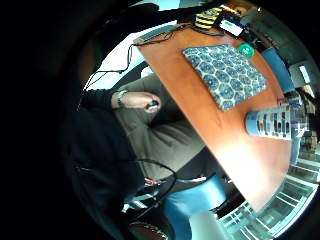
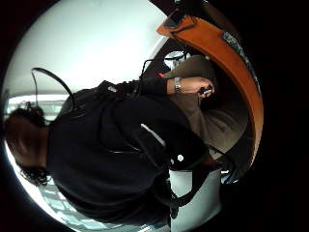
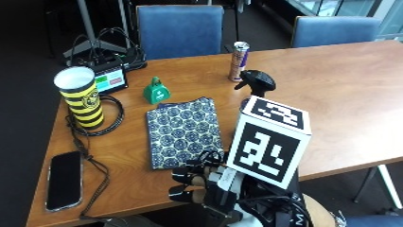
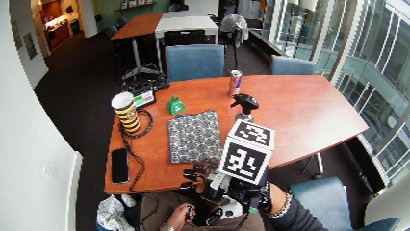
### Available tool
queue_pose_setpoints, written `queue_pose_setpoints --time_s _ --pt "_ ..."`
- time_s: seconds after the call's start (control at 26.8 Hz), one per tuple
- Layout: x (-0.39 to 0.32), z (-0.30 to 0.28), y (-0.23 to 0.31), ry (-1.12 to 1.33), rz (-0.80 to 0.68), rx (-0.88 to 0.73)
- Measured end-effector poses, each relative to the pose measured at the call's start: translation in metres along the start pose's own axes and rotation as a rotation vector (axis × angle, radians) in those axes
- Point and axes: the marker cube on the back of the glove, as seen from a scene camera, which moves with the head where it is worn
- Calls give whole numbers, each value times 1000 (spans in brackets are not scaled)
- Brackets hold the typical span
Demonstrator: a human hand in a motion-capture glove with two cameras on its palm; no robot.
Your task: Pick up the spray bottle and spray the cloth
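Nothing is in your gloved right hand [image 3: 201, 187] yet: it hangs at the lower middle of the outside view, over the near table edge, with its fingers [image 3: 182, 182] loosely curled and closed on no object. The spray bottle [image 3: 255, 85] stands upright right of centre in that view, its black trigger head showing above the marker cube that hides its body, well apart from your hand. The patterned cloth [image 3: 182, 130] lies flat at the centre of the frame, between your hand and the green bell [image 3: 155, 91], which leaves it spread open as a target for the spray. Your hand is just beside the cloth's near edge, so you will probably need to reach past it and to the right to take the bottle. A slim can [image 3: 239, 60] stands upright just behind the bottle, in the upper middle of the frame, and could be knocked if you overshoot. At the left of the frame sit a yellow-and-black cup [image 3: 81, 97] and a phone [image 3: 64, 180] on the wooden table [image 3: 353, 94]. Your bare hand [image 4: 183, 215] rests low in your lap, holding a small dark device that I cannot identify.
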Motion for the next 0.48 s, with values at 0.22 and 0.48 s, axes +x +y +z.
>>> queue_pose_setpoints --time_s 0.22,0.48 --pt "0 -2 1 -27 -2 14" --pt "3 -1 -2 -36 8 11"
